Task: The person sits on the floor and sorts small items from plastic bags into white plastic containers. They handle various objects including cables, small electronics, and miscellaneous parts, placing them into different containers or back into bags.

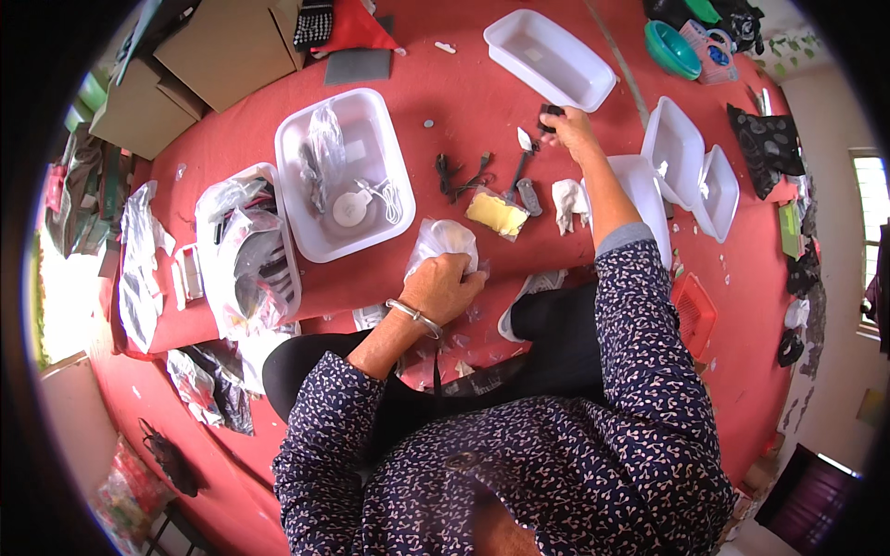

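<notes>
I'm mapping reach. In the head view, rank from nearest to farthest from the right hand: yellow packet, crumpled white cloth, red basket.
From the right hand:
1. Crumpled white cloth, just below it.
2. Yellow packet, lower left.
3. Red basket, far lower right, on the floor.

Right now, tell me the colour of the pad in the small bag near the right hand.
Yellow pad, in the head view.

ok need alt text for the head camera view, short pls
Seen from above, a seated person's left hand grips a clear plastic bag on a red surface while the right hand reaches for a small dark object. White plastic trays, cables and a yellow packet lie around them.
</notes>
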The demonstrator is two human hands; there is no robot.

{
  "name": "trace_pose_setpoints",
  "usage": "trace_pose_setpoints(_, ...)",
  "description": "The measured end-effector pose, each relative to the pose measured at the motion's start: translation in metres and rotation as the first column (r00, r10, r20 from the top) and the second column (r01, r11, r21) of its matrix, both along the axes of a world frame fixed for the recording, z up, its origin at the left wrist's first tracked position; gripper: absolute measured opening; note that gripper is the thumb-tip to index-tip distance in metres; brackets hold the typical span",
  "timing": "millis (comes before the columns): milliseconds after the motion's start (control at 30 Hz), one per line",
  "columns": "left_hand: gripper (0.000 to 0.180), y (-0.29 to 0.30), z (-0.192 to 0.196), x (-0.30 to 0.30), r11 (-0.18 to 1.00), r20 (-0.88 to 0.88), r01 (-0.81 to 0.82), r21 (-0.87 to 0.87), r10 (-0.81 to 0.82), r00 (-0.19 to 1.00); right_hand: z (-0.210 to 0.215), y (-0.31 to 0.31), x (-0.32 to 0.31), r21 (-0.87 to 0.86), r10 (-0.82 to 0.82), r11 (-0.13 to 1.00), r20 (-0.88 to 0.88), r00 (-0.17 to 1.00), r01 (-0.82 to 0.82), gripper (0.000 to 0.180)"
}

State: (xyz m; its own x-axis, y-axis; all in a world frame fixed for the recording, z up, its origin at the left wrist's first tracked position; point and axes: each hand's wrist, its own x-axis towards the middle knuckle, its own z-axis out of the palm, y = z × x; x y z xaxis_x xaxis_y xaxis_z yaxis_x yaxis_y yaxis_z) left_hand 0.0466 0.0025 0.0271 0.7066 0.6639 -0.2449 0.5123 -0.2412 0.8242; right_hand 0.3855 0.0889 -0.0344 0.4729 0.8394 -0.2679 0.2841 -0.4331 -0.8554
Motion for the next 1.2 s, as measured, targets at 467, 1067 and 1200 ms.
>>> trace_pose_setpoints(467,0.032,-0.008,-0.007,0.002,0.986,-0.028,0.086,0.143,-0.083,0.996,0.064,0.054,-0.195,0.328,0.501,0.843,-0.766,0.402,-0.426,0.041)
trace_pose_setpoints(1067,0.02,0.048,-0.01,0.005,0.996,0.29,0.001,-0.087,0.024,0.957,0.112,-0.005,-0.12,0.363,0.25,0.898,-0.886,0.39,0.248,0.032)
trace_pose_setpoints(1200,0.02,0.056,0.013,-0.001,0.973,0.106,-0.186,0.136,0.173,0.979,0.124,-0.049,-0.094,0.496,0.485,0.863,-0.866,0.118,0.091,0.032)
